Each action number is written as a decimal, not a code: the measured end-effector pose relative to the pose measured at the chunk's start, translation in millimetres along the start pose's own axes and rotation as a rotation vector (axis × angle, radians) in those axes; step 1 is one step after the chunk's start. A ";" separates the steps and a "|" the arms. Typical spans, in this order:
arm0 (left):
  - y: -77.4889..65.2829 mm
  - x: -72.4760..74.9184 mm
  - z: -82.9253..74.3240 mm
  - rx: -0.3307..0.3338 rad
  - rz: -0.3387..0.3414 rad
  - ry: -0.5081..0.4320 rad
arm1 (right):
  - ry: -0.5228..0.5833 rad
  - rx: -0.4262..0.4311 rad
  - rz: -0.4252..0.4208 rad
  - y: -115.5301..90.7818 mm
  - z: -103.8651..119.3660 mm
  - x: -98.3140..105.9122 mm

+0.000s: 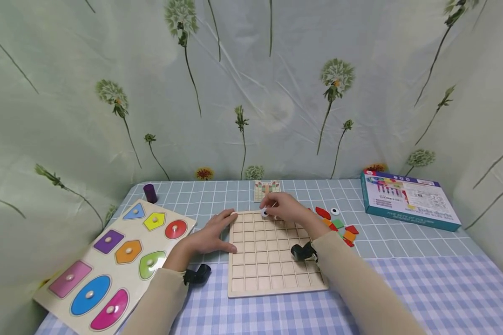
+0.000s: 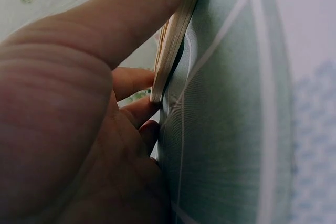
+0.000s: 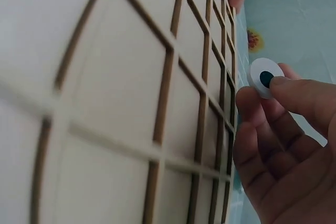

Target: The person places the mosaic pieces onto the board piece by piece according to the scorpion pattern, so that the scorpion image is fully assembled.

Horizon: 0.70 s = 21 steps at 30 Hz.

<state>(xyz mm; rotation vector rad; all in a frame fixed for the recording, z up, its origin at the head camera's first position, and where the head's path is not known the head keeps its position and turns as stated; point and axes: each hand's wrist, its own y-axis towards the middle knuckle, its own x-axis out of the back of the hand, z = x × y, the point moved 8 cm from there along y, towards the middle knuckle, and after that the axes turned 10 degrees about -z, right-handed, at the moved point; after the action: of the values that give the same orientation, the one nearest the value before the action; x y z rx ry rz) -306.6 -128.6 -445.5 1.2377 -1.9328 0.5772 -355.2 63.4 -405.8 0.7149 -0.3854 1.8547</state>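
A square wooden grid board point(image 1: 264, 272) lies on the table in front of me. At its left side my left hand point(image 1: 211, 235) rests with thumb and fingers spread and extended, touching the edge; the left wrist view shows the thumb over the board's side point(image 2: 176, 40). Above the far edge of the board, my right hand point(image 1: 286, 207) pinches a round white disc point(image 3: 257, 72) with a black dot, like an eye piece, between thumb and fingers. The disc is held tilted, and in the right wrist view it appears apart from the grid.
A small patterned card point(image 1: 258, 193) stands behind the board. Coloured pieces point(image 1: 338, 224) and another eye disc point(image 1: 335, 211) lie to the right. A knobbed shape puzzle point(image 1: 132, 288) leans in from the left, near a purple cylinder point(image 1: 150, 193). A teal box point(image 1: 411, 201) sits far right.
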 end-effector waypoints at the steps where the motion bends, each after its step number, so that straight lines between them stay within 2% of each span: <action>1: -0.1 -0.3 0.1 0.003 0.001 0.001 | -0.004 0.003 0.004 0.9 1.2 -2.6; 7: 1.3 -1.7 1.5 0.027 0.005 0.007 | -0.037 0.008 0.011 6.1 4.0 -12.5; 11: 1.0 -1.4 0.1 0.019 0.010 0.012 | -0.057 0.000 0.012 8.3 5.0 -15.1; 21: 0.8 -2.0 1.4 0.016 0.012 0.013 | -0.193 0.029 0.027 11.5 6.4 -21.6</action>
<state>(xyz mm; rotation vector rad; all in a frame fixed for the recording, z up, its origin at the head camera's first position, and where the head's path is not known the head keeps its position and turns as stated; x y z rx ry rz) -307.3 -128.1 -447.9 1.2300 -1.9292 0.6069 -358.3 39.6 -413.9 0.9167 -0.4957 1.8255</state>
